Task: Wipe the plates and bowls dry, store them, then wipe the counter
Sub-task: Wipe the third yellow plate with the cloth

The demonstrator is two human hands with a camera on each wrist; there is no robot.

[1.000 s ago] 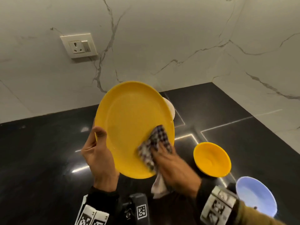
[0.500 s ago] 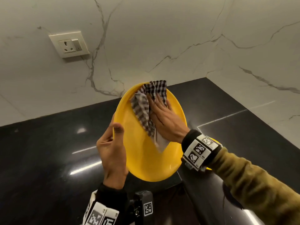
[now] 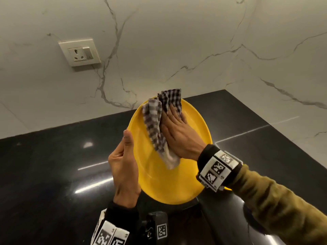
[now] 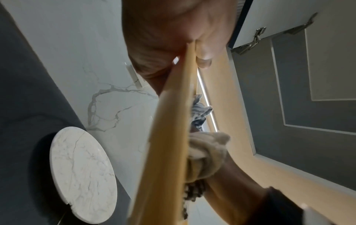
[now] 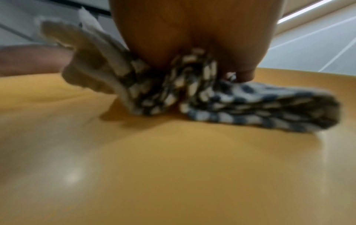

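Note:
A yellow plate (image 3: 169, 183) is held tilted above the black counter (image 3: 53, 174). My left hand (image 3: 123, 167) pinches its left rim, thumb on the front face and fingers behind. In the left wrist view the plate (image 4: 169, 137) shows edge-on between the thumb and fingers of that hand (image 4: 173, 38). My right hand (image 3: 178, 137) lies flat with straight fingers, pressing a checked cloth (image 3: 154, 128) against the plate's upper half. The right wrist view shows the cloth (image 5: 231, 103) bunched under the palm (image 5: 192, 30) on the plate's face (image 5: 173, 167).
A white marble-patterned round plate (image 4: 82, 172) lies on the counter behind the yellow one. A sliver of a yellow bowl (image 3: 227, 188) peeks out beside my right wrist. A wall socket (image 3: 79, 53) sits on the marble wall, and the counter ends in a corner at right.
My right hand slid the cloth from the plate's lower edge up to its top. The plate turned more edge-on to the right. My right arm now covers the yellow and blue bowls.

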